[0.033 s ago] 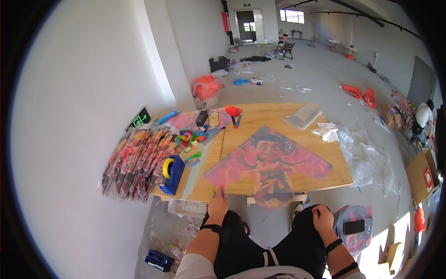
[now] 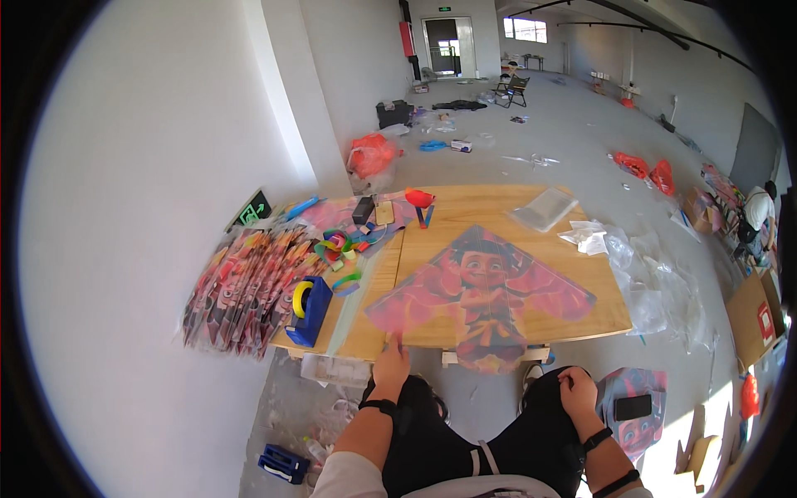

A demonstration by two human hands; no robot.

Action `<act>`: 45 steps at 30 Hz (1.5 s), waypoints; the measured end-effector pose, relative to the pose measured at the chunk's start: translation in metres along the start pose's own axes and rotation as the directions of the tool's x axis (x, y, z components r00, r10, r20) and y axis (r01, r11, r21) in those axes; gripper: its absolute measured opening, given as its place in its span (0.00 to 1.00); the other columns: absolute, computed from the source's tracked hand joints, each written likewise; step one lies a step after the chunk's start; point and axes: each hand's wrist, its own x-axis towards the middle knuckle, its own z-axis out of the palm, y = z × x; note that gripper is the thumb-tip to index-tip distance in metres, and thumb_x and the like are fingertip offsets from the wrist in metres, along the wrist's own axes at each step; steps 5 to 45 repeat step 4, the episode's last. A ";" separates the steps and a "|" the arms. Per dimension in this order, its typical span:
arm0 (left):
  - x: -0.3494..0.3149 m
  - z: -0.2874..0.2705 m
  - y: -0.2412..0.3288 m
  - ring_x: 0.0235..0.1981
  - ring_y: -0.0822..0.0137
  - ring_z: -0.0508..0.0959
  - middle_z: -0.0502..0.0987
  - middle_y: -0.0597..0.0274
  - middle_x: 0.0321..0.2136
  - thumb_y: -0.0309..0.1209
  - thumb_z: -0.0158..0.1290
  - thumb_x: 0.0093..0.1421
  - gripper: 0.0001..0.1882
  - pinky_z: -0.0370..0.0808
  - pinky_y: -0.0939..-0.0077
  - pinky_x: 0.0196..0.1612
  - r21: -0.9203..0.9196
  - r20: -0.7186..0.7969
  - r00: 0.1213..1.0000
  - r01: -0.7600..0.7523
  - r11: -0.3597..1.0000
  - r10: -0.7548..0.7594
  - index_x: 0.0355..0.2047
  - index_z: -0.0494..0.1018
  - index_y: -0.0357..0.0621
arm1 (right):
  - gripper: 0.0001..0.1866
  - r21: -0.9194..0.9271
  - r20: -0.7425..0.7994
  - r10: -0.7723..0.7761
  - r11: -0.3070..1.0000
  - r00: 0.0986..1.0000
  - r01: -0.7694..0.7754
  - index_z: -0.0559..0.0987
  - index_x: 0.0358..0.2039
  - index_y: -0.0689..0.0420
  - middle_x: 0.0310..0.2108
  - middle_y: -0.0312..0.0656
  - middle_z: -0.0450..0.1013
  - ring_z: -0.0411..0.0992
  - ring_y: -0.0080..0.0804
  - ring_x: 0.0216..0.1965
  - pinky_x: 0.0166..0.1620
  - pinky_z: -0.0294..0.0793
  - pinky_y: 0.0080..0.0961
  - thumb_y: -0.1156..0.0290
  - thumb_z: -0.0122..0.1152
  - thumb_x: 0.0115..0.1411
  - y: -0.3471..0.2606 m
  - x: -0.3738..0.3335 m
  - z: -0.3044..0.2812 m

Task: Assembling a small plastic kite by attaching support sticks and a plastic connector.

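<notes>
A kite [image 2: 486, 290] printed with a cartoon figure in red and pink lies spread on the wooden table [image 2: 573, 328], its lower tip hanging over the front edge. My left hand [image 2: 391, 365] is at that edge, left of the kite's tail, with fingers stretched forward onto the wood and nothing visible in them. Curled on my right thigh is my right hand [image 2: 579, 388], with nothing seen in it. A blue tape dispenser [image 2: 310, 314] with a yellow roll stands to the left. Beside it lie coloured ribbon loops [image 2: 336, 245].
Many folded printed sheets [image 2: 237, 290] pile up at the table's left. A clear plastic packet [image 2: 544, 209] and white paper [image 2: 587, 238] lie far right. Plastic film [image 2: 656, 282] covers floor beside the table. Right of my leg, a phone [image 2: 633, 407] rests on printed material. A person [image 2: 757, 212] is far right.
</notes>
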 end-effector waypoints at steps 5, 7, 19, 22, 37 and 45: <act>0.006 0.005 0.000 0.51 0.42 0.77 0.75 0.40 0.54 0.42 0.53 0.61 0.34 0.75 0.53 0.51 0.127 -0.058 0.968 -0.236 0.963 0.245 0.67 0.59 0.54 | 0.04 -0.011 0.029 -0.006 1.000 1.000 0.007 0.80 0.31 0.53 0.31 0.41 0.78 0.77 0.40 0.31 0.36 0.76 0.34 0.75 0.60 0.55 0.016 0.000 0.004; 0.006 0.005 0.000 0.51 0.42 0.77 0.75 0.40 0.54 0.42 0.53 0.61 0.34 0.75 0.53 0.51 0.127 -0.058 0.968 -0.236 0.963 0.245 0.67 0.59 0.54 | 0.04 -0.011 0.029 -0.006 1.000 1.000 0.007 0.80 0.31 0.53 0.31 0.41 0.78 0.77 0.40 0.31 0.36 0.76 0.34 0.75 0.60 0.55 0.016 0.000 0.004; 0.006 0.005 0.000 0.51 0.42 0.77 0.75 0.40 0.54 0.42 0.53 0.61 0.34 0.75 0.53 0.51 0.127 -0.058 0.968 -0.236 0.963 0.245 0.67 0.59 0.54 | 0.04 -0.011 0.029 -0.006 1.000 1.000 0.007 0.80 0.31 0.53 0.31 0.41 0.78 0.77 0.40 0.31 0.36 0.76 0.34 0.75 0.60 0.55 0.016 0.000 0.004; 0.006 0.005 0.000 0.51 0.42 0.77 0.75 0.40 0.54 0.42 0.53 0.61 0.34 0.75 0.53 0.51 0.127 -0.058 0.968 -0.236 0.963 0.245 0.67 0.59 0.54 | 0.04 -0.011 0.029 -0.006 1.000 1.000 0.007 0.80 0.31 0.53 0.31 0.41 0.78 0.77 0.40 0.31 0.36 0.76 0.34 0.75 0.60 0.55 0.016 0.000 0.004; 0.006 0.005 0.000 0.51 0.42 0.77 0.75 0.40 0.54 0.42 0.53 0.61 0.34 0.75 0.53 0.51 0.127 -0.058 0.968 -0.236 0.963 0.245 0.67 0.59 0.54 | 0.04 -0.011 0.029 -0.006 1.000 1.000 0.007 0.80 0.31 0.53 0.31 0.41 0.78 0.77 0.40 0.31 0.36 0.76 0.34 0.75 0.60 0.55 0.016 0.000 0.004; 0.006 0.005 0.000 0.51 0.42 0.77 0.75 0.40 0.54 0.42 0.53 0.61 0.34 0.75 0.53 0.51 0.127 -0.058 0.968 -0.236 0.963 0.245 0.67 0.59 0.54 | 0.04 -0.011 0.029 -0.006 1.000 1.000 0.007 0.80 0.31 0.53 0.31 0.41 0.78 0.77 0.40 0.31 0.36 0.76 0.34 0.75 0.60 0.55 0.016 0.000 0.004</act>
